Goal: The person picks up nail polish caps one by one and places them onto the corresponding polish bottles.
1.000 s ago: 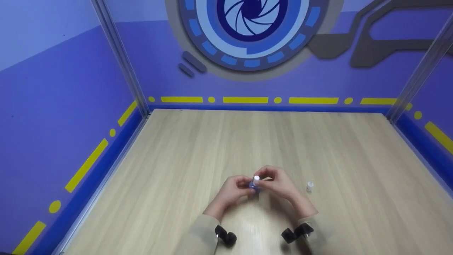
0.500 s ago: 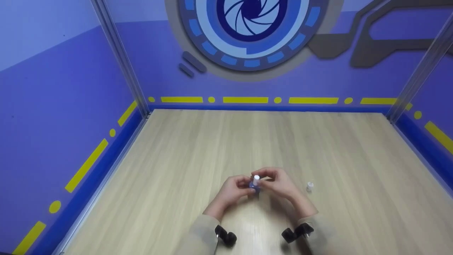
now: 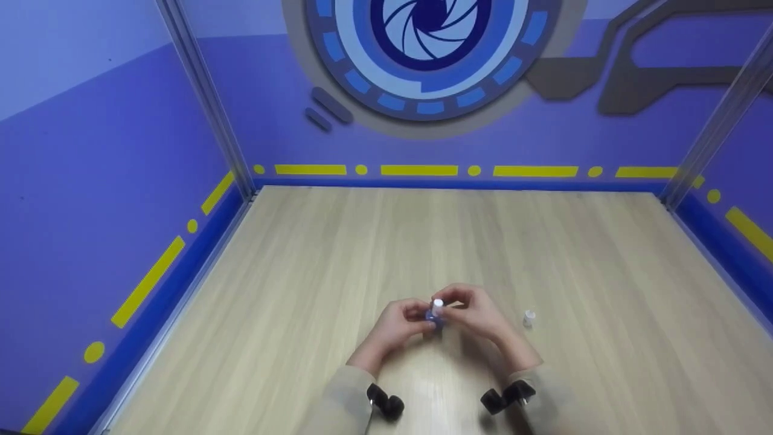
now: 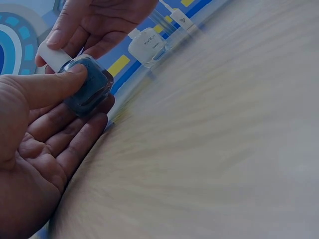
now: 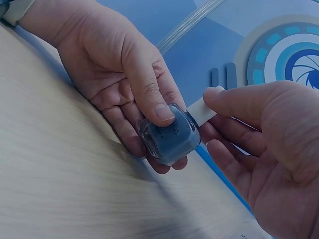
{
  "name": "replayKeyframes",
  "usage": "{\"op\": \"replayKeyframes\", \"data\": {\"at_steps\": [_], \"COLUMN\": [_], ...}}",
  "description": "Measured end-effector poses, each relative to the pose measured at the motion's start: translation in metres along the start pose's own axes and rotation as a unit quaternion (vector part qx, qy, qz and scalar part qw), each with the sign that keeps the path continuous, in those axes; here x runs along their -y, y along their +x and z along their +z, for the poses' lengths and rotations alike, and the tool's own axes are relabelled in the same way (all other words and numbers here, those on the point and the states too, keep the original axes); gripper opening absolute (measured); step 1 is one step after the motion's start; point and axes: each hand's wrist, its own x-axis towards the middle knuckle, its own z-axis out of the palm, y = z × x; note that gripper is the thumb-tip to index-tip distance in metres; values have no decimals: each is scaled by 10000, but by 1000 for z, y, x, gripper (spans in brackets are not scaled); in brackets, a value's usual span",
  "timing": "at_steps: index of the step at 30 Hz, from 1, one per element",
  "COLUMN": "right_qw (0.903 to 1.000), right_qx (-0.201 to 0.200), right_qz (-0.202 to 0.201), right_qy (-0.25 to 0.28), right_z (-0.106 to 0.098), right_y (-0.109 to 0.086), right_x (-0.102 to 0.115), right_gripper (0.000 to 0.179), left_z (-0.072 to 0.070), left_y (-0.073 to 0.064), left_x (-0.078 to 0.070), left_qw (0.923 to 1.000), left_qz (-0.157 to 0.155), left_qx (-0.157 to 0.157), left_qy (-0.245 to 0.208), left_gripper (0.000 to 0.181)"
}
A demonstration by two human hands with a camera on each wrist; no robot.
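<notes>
A square glass nail polish bottle (image 5: pixel 177 144) with blue polish is held between both hands, its white cap (image 5: pixel 201 112) on the neck. My left hand (image 3: pixel 392 326) grips the glass body, thumb pressed on its front face and the fingers behind it, as the right wrist view shows. With thumb and fingers my right hand (image 3: pixel 477 311) pinches the cap. In the head view the bottle stands roughly upright just above or on the table; whether its base touches the wood is hidden. Cap and bottle are together, with no gap seen.
A second, whitish nail polish bottle (image 4: pixel 147 47) with lettering stands on the wooden table (image 3: pixel 338 254), right of my right hand. A small white block (image 4: pixel 182 20) with a thin white line appears behind it. Blue panels (image 3: pixel 259 109) wall the table at back and sides.
The fingers of my right hand shift slightly around the cap, a little left and then back right. My left hand and the bottle stay in place.
</notes>
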Motion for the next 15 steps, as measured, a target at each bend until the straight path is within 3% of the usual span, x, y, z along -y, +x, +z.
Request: {"op": "replayKeyframes", "data": {"at_steps": [9, 15], "right_qw": [9998, 10000], "right_qx": [-144, -29], "right_qz": [90, 8], "right_qy": [-58, 37], "right_z": [2, 0], "right_y": [1, 0], "right_x": [-2, -3], "right_gripper": [21, 33], "left_z": [1, 1], "left_y": [0, 0], "left_x": [-1, -2], "left_qw": [10000, 9999], "left_qz": [-37, -52], "left_qx": [-7, -65], "left_qy": [-5, 105], "left_gripper": [28, 26]}}
